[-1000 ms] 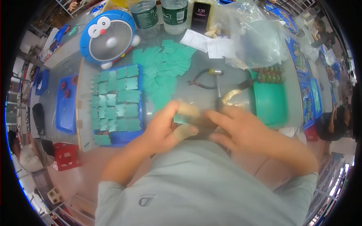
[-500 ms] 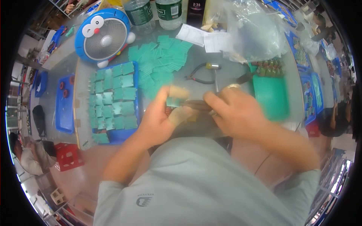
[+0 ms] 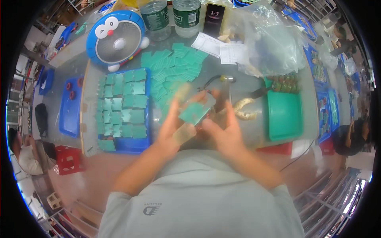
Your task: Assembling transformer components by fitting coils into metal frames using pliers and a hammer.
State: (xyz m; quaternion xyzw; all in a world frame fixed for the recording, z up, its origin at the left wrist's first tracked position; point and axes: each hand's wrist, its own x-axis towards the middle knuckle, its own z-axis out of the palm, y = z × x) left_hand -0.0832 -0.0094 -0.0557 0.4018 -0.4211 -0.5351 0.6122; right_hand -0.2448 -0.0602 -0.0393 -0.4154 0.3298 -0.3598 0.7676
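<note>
My left hand (image 3: 170,129), with tan tape round its thumb and a finger, is closed on a green rectangular plate (image 3: 195,112). Something reddish and dark shows beneath the plate, too blurred to name. Close against its right side is my right hand (image 3: 228,135), thumb toward the plate; its fingers are smeared by motion, so its grip cannot be made out. Right of that hand lies a tool with pale wrapped curved handles (image 3: 245,110) and a dark end. Pliers (image 3: 210,82), partly hidden, and a screwdriver with a yellowish handle (image 3: 227,79) lie beyond the hands.
Loose green plates (image 3: 176,65) lie piled behind my hands. A blue tray (image 3: 131,146) at left holds rows of green-topped pieces. At right stands a green tray (image 3: 285,119). Farther back are a blue fan (image 3: 115,37), bottles (image 3: 186,18), a phone (image 3: 213,20) and a plastic bag (image 3: 274,39).
My right hand has moved left and down, uncovering the pale-handled tool. The green plate has tilted and shows more of its face. The whole view has shifted slightly.
</note>
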